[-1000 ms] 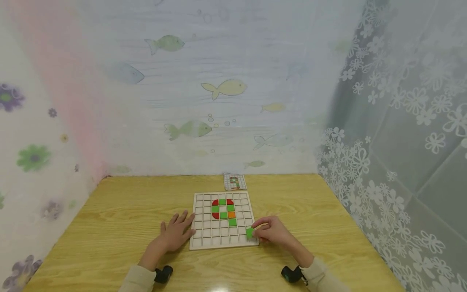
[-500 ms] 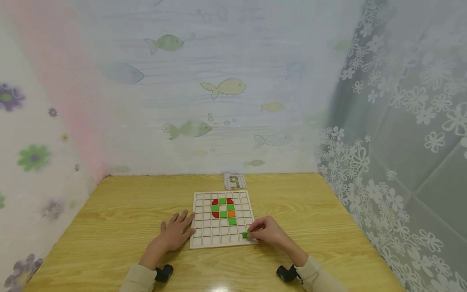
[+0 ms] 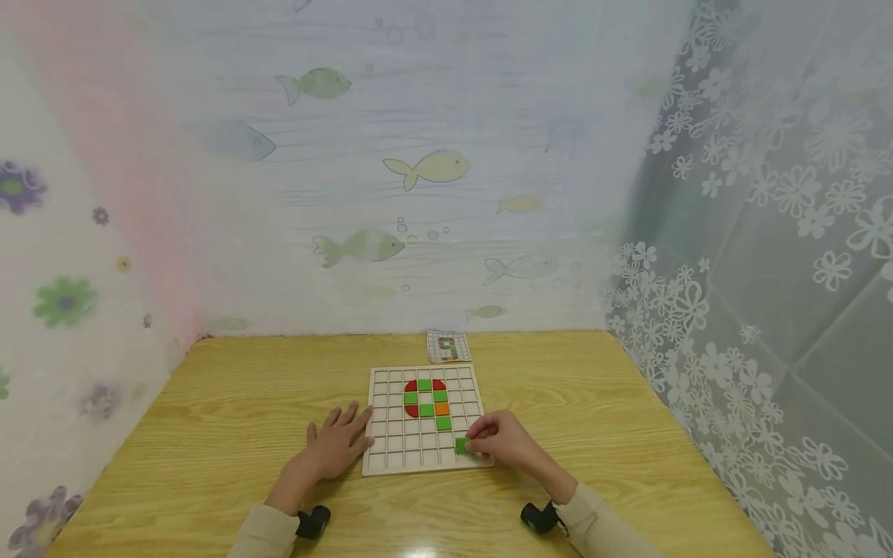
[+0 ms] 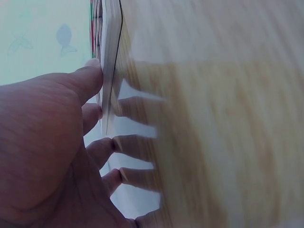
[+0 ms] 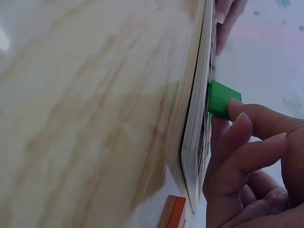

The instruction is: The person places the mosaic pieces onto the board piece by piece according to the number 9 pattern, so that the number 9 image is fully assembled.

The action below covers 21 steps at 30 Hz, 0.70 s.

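A white wooden grid board (image 3: 394, 447) lies on the table. Red, green and orange tiles, such as the orange tile (image 3: 443, 408), form a figure like a 9 on it. My right hand (image 3: 508, 442) pinches a green square tile (image 5: 223, 99) between thumb and fingers, above the board's lower right part. In the right wrist view the tile stands tilted at the board's surface; whether it touches a cell I cannot tell. My left hand (image 3: 336, 448) rests with spread fingers against the board's left edge, its thumb touching the rim in the left wrist view.
Behind the board lies a small printed card (image 3: 449, 346) showing a similar coloured figure. An orange block (image 5: 176, 213) sits on the table by the board's edge in the right wrist view. Printed walls enclose the wooden table (image 3: 244, 387) at the back and sides.
My right hand has moved left across the board's lower right part with the green tile, which has turned in the fingers. The left hand has stayed in place.
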Motion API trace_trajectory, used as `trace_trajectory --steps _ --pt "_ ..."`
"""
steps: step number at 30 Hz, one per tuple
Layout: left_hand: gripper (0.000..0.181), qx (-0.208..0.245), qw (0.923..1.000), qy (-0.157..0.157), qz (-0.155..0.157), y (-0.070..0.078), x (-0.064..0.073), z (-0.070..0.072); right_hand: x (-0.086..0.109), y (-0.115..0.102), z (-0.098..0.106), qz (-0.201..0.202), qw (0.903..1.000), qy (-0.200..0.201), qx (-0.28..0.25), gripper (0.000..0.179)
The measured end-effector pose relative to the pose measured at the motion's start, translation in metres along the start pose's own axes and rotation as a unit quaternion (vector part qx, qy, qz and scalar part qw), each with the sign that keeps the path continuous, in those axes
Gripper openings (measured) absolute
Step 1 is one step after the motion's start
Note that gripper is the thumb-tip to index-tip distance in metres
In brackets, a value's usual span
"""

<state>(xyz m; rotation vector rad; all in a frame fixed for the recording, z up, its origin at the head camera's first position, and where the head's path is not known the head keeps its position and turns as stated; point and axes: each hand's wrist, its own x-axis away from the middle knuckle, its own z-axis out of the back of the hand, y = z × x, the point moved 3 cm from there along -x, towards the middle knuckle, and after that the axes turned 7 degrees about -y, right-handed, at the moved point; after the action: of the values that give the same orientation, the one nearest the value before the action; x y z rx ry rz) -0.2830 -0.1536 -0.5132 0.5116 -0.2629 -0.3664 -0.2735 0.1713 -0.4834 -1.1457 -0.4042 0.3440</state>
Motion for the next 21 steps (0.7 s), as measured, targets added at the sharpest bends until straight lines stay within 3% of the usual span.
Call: trace_trajectory --steps 21 --pt "0.063 -0.008 1.0 0.005 -0.001 -0.001 -0.001 0.0 -0.026 -0.007 -0.007 0.003 0.9958 -0.001 0.092 0.008"
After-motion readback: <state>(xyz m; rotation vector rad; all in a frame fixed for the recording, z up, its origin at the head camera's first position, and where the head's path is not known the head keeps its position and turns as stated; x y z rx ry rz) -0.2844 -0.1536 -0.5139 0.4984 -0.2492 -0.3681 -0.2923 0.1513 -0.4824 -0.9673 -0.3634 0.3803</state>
